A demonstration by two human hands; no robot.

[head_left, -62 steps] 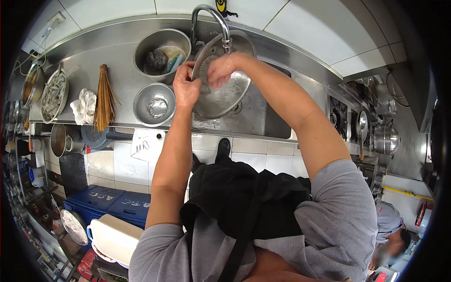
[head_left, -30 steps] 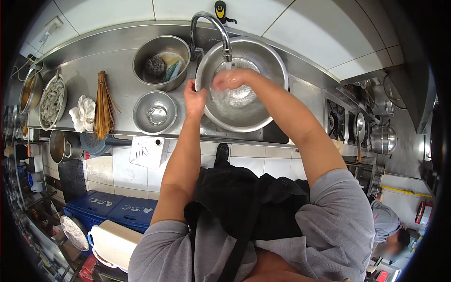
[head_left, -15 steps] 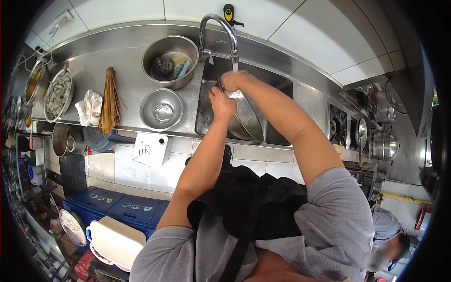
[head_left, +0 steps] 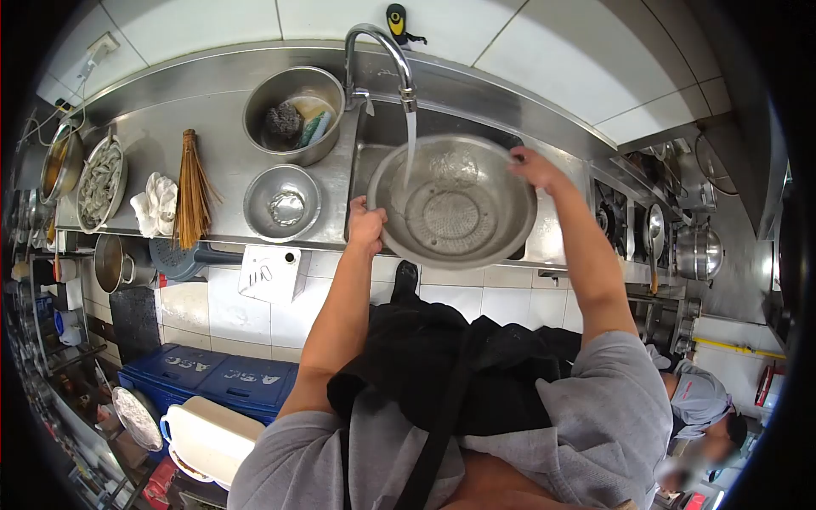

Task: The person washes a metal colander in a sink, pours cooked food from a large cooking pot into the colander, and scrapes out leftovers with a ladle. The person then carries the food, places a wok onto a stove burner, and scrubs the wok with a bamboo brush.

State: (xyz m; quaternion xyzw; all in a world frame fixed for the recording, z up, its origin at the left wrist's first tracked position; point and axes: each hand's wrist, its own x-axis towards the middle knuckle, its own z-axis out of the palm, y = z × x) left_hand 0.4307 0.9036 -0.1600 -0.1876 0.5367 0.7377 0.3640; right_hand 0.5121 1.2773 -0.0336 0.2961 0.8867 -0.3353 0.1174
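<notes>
A large round metal basin (head_left: 506, 208) is held over the sink (head_left: 371, 140), its inside facing up toward me. Its bottom shows a dotted, ringed pattern; I cannot tell whether the dots are holes. My left hand (head_left: 367, 226) grips the rim on the left side, thumb over the edge. On the upper right rim, my right hand (head_left: 534, 168) has its fingers closed on the edge. Water runs from the curved faucet (head_left: 380, 31) into the basin's left part. The basin hides most of the sink.
Left of the sink stand a deep pot (head_left: 255, 119) with a scrubber and sponge, and a small metal bowl (head_left: 253, 204). Further left lie a bamboo brush (head_left: 191, 195), a white cloth (head_left: 155, 206) and a dish of grey pieces (head_left: 100, 183). Burners are at right; another person (head_left: 701, 399) is lower right.
The basin has turned from steeply tilted in the sink to facing up, raised under the stream. My hands have moved apart to opposite sides of its rim.
</notes>
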